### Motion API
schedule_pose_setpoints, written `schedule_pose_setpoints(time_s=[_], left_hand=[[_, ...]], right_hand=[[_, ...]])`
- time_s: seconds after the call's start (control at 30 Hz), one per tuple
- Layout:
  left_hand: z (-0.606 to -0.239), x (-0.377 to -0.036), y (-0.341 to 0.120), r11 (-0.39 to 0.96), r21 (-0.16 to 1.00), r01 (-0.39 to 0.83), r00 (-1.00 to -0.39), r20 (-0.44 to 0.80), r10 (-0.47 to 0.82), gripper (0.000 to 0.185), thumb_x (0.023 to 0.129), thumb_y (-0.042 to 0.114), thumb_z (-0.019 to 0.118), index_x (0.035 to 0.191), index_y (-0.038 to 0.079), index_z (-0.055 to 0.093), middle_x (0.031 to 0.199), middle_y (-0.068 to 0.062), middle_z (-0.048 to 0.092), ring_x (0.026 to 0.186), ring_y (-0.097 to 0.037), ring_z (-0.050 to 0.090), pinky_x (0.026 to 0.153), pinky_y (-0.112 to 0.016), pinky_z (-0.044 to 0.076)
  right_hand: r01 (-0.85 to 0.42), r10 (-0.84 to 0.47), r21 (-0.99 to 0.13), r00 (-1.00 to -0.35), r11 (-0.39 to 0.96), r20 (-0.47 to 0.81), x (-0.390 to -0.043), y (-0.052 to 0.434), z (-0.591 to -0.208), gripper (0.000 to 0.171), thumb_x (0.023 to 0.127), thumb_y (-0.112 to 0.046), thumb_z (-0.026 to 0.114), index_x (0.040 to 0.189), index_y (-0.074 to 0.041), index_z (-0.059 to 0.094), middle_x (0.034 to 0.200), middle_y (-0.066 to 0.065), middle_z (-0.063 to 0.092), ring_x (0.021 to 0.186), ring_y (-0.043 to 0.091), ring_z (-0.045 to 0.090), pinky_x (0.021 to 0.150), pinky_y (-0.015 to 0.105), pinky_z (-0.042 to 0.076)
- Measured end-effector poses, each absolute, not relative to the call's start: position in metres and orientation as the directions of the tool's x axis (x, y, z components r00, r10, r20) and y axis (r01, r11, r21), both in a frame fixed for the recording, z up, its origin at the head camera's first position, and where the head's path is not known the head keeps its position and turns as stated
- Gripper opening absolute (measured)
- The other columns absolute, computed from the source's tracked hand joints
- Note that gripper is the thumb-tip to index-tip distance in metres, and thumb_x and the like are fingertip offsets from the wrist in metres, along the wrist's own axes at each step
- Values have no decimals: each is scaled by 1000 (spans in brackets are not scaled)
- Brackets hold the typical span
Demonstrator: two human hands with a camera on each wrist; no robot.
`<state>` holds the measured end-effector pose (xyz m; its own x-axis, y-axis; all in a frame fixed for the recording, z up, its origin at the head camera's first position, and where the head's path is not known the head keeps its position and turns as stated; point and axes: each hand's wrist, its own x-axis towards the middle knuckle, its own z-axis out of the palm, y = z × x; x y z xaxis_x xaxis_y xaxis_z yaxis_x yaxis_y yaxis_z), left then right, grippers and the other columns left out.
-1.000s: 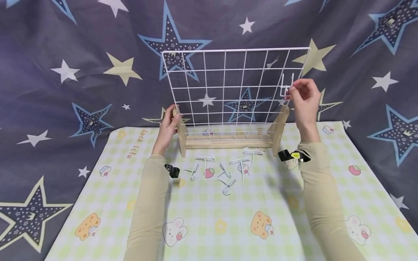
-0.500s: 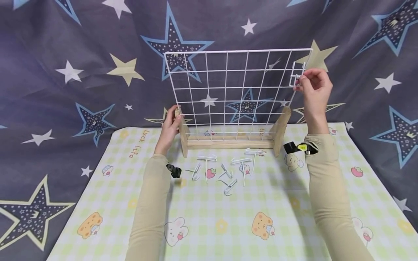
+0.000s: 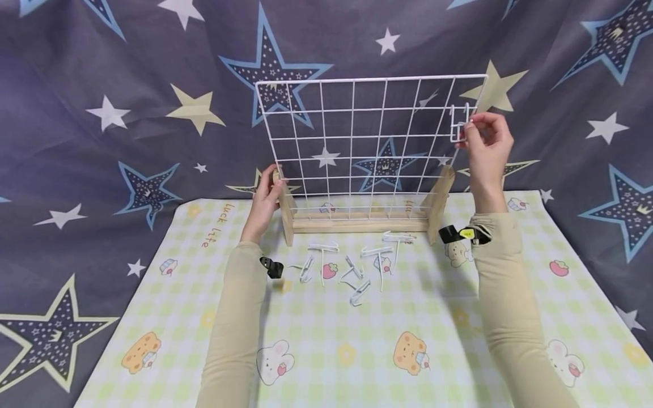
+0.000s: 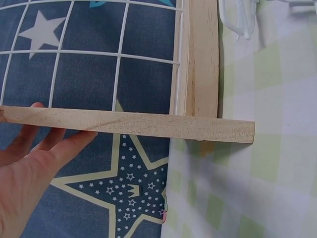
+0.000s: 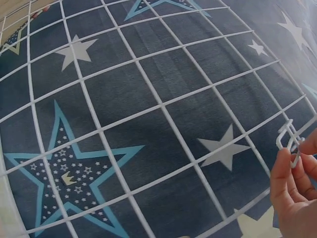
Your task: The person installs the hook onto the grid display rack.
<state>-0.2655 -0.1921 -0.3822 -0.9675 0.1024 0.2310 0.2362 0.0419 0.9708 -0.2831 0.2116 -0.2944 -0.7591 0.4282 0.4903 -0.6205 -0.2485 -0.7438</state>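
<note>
A white wire grid panel (image 3: 370,79) stands upright in a wooden stand (image 3: 357,226). At the left, my left hand (image 3: 262,207) grips the upper part of the stand's left upright (image 4: 148,125), thumb at the front in the head view. My right hand (image 3: 491,150) pinches a white wire hook (image 3: 452,129) at the panel's right edge. The hook's two upper ends are level with a horizontal wire below the top bar. In the right wrist view the hook (image 5: 279,140) meets the grid wires, partly covered by fingertips; whether it is hooked on I cannot tell.
Several loose white wire hooks (image 3: 378,250) lie on the checked tablecloth (image 3: 326,317) in front of the stand. A dark star-patterned curtain (image 3: 127,62) hangs close behind the panel. Black wrist cameras sit on both sleeves.
My right hand has risen with the hook and shifted right along the panel, then come slightly down and left. My left hand has kept its grip on the upright.
</note>
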Motion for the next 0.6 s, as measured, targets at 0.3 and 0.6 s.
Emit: schedule_pose_setpoints(time_s=[0.3, 0.6], left_hand=[[-383, -267, -192, 75, 968, 241, -967, 233, 99, 51, 106, 15, 37, 153, 8, 20, 139, -33, 40, 127, -43, 40, 100, -58, 39], [-384, -267, -192, 66, 967, 247, -966, 240, 96, 50, 106, 13, 36, 152, 6, 20, 137, -34, 40, 128, -49, 37, 100, -60, 38]], right_hand=[[-606, 459, -763, -757, -226, 465, -281, 211, -307, 13, 86, 11, 59, 89, -1, 64, 78, 10, 60, 65, 18, 59, 56, 22, 50], [-598, 431, -774, -766, -208, 476, -276, 210, -325, 17, 86, 14, 57, 89, 0, 64, 80, 10, 59, 55, 16, 57, 53, 20, 49]])
